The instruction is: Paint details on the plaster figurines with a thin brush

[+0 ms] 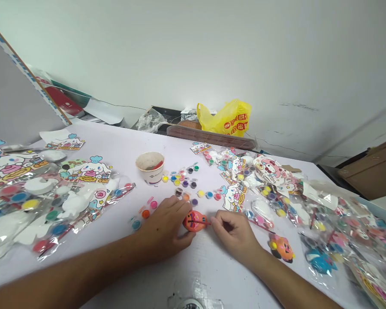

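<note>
My left hand (167,225) curls its fingers and thumb around the left side of a small orange painted figurine (197,218) on the white table. Dark and purple-pink markings show on the figurine's face. In my right hand (233,231), pinched between thumb and fingertips, is a thin red paintbrush (208,222); its dark tip lies over the figurine. Small paint pots (189,195) in several colours sit just beyond my hands, and others (146,213) are left of my left hand. A paper cup (150,167) behind them holds liquid and a red object.
Bagged figurine kits (67,193) cover the left of the table, and more bags (334,231) crowd the right. A painted orange figurine (281,247) lies right of my right hand, near a blue one (321,260). At the back wall sits a yellow plastic bag (227,119).
</note>
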Demonstrator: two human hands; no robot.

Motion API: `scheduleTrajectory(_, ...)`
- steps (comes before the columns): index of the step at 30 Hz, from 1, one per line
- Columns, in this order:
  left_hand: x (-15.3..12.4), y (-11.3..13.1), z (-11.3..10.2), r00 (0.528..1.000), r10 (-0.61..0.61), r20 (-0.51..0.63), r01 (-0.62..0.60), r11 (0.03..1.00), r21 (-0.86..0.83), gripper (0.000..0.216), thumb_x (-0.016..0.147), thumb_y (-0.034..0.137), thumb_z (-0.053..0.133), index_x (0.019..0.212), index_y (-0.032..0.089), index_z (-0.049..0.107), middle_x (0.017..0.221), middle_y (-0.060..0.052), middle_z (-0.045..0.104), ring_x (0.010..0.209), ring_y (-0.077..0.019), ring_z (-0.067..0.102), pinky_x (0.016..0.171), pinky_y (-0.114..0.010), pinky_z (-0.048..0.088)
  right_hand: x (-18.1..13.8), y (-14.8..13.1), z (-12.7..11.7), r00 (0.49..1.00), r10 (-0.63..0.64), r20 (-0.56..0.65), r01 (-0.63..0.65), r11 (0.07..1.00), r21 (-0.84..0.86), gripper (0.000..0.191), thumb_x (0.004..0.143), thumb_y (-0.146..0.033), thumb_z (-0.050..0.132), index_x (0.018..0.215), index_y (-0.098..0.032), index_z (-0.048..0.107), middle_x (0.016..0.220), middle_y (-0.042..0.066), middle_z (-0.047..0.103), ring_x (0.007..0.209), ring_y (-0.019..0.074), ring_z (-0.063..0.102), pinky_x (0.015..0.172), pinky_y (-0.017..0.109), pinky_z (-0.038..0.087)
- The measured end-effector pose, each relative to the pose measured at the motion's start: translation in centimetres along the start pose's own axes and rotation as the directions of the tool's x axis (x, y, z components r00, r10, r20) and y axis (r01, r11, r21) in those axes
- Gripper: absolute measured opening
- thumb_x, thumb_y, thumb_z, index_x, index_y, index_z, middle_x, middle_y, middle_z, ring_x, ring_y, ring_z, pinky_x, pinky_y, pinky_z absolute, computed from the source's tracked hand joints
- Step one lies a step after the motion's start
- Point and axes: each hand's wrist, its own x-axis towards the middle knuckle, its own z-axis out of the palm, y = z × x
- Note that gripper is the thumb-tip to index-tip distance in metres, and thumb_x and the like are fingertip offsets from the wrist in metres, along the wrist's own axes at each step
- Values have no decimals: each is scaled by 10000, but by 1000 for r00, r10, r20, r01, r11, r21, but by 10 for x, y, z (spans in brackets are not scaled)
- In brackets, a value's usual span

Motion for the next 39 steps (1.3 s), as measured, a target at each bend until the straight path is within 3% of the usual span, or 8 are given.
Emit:
scheduleTrajectory(16, 0, 0, -1, 1000, 5, 5, -5, 1000, -5, 130, 816, 219, 567, 936, 202, 518, 913, -47, 560, 895, -247, 463, 793, -370, 382, 3, 0, 0, 999, 32, 10, -33, 999, 42, 389, 901, -315, 491, 569, -206, 318, 530, -59, 284, 502, 96, 261, 466, 243, 205)
scheduleTrajectory(24, -1, 0, 0, 1000, -4, 8, 4, 1000, -3, 166, 801, 204, 574, 955, 202, 512, 930, -49, 562, 897, -246, 461, 799, -371, 379, 8, 0, -6, 983, 125, -135, -120, 992, 44, 393, 869, -369, 444, 535, -220, 300, 503, -53, 281, 477, 101, 286, 457, 244, 239)
scheduleTrajectory(39, 0, 0, -1, 1000, -19, 24, 19, 1000, -4, 126, 802, 216, 575, 907, 204, 508, 894, -41, 553, 876, -242, 460, 771, -366, 371, 8, 1, -7, 982, 77, -175, -71, 997, 44, 346, 814, -314, 441, 524, -236, 270, 485, -59, 259, 449, 93, 265, 435, 244, 229)
